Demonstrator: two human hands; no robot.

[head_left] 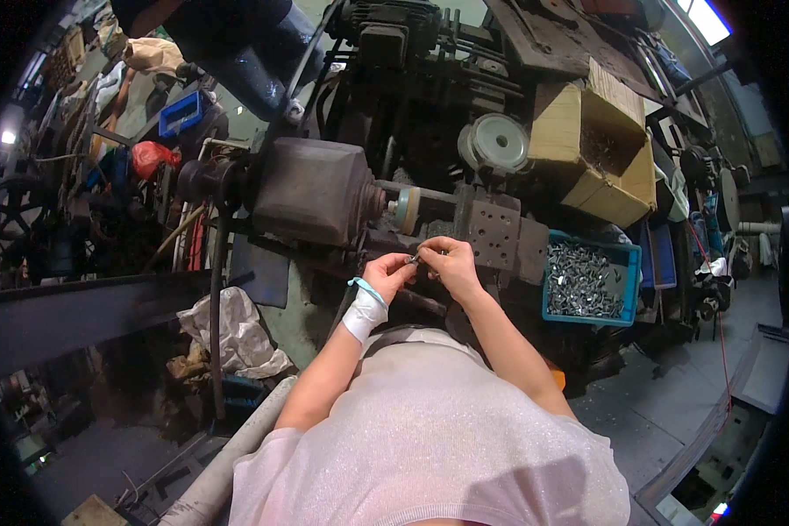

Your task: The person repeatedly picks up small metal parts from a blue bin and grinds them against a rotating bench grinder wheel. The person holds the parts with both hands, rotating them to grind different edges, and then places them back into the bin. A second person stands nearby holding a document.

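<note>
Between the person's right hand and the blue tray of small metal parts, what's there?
In the head view, the machine's dark metal block with drilled holes lies between the right hand and the blue tray.

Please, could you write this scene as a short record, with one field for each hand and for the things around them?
left hand: pinches a small metal piece; white wrap at the wrist
right hand: fingertips close to the same piece; grip unclear
ahead: dark machine with a pale round disc
right side: blue tray of small metal parts
beyond tray: open cardboard box
</note>
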